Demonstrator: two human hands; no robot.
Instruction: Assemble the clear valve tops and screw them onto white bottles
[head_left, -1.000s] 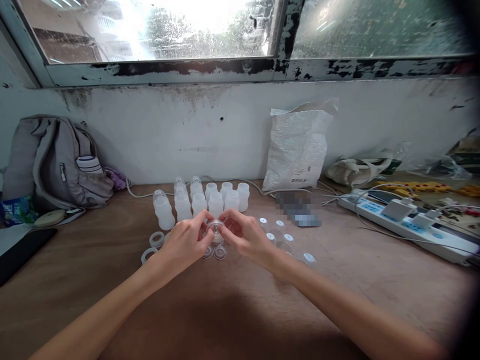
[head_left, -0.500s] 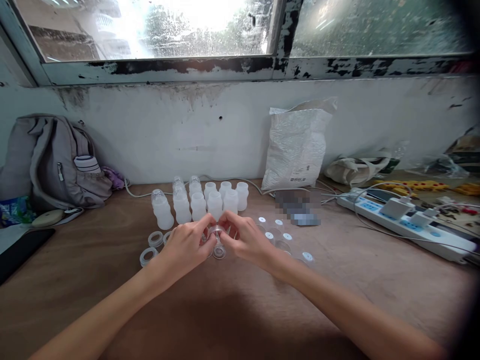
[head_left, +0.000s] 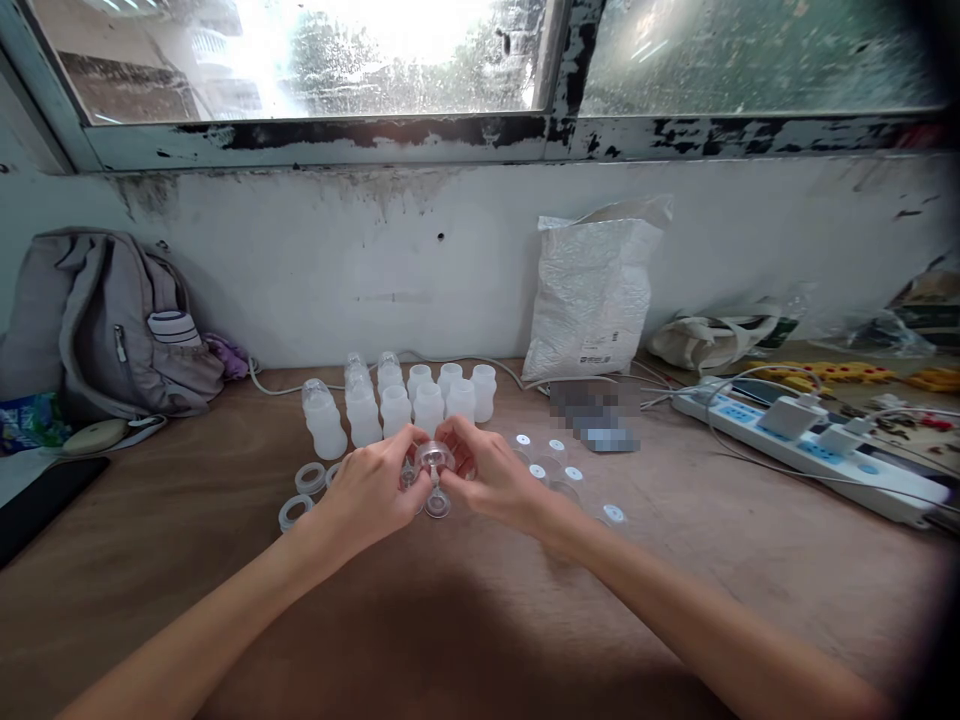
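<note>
My left hand (head_left: 386,478) and my right hand (head_left: 487,475) pinch a clear round ring-shaped piece (head_left: 434,457) between them from both sides. Its upper face tilts toward me. Just below it a clear silicone nipple (head_left: 438,503) with a wide flange is on the table; other clear pieces near the fingers are partly covered. Behind my hands stand several frosted white baby bottles (head_left: 429,408). The ones at the left carry clear domed caps (head_left: 313,392). Left of my left hand lie translucent screw rings (head_left: 295,513), some hidden by it.
Clear discs with white centres (head_left: 613,514) lie right of my right hand. A grey backpack (head_left: 112,320), a silvery mailing bag (head_left: 591,300) and a white power strip (head_left: 810,450) with trailing cables line the brown table (head_left: 480,630).
The clear ring-shaped piece has tipped so that more of its round face shows. Both hands keep their pinch in nearly the same place.
</note>
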